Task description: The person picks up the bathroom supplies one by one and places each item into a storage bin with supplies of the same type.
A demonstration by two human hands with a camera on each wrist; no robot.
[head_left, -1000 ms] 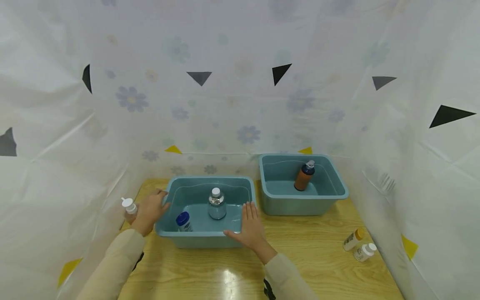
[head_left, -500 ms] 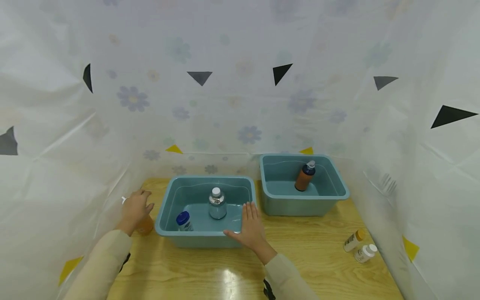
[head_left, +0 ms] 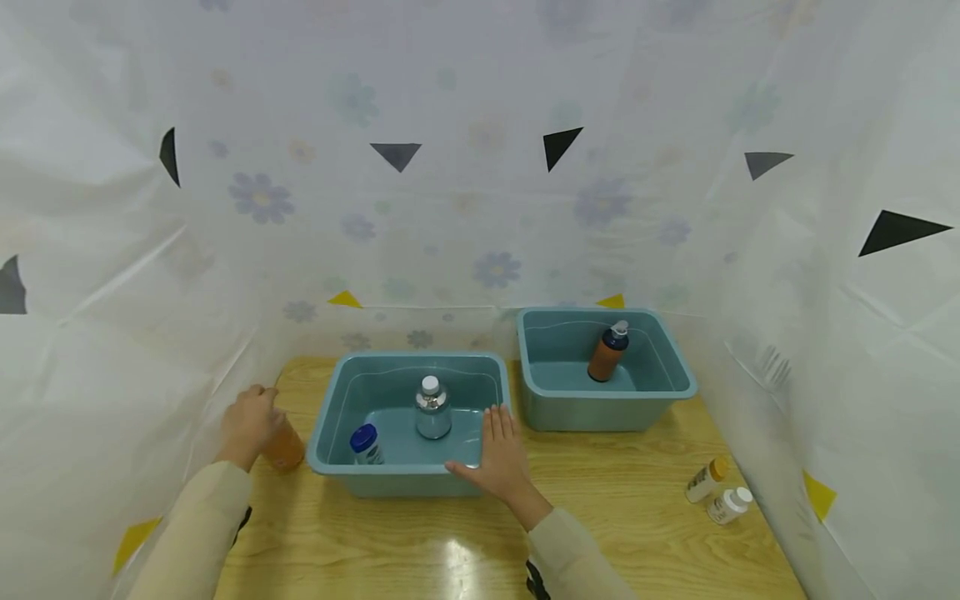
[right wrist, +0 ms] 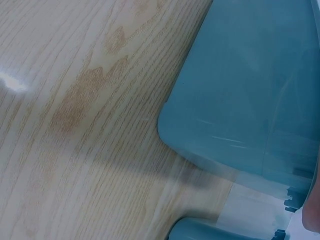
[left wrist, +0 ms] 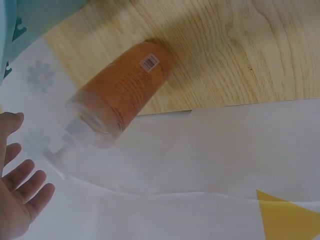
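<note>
Two tubs on the table [head_left: 600, 533] — near tub [head_left: 408, 479] left of centre, far tub [head_left: 607, 408] behind and to its right. In the near tub: one bottle [head_left: 432, 407] mid, a jar [head_left: 366, 443] front-left. A pump bottle [head_left: 608, 351] stands in the far tub. Left hand [head_left: 247, 423] on a bottle [head_left: 285, 447] just left of the near tub; right hand [head_left: 498, 457] at its front-right rim. Two small bottles [head_left: 716, 492] lie far right — well apart.

Two bare hands, left hand [head_left: 251, 415], right hand [head_left: 498, 454], long cream-beige sleeves [head_left: 197, 533] reaching the wrists, small black strap or device under each forearm
</note>
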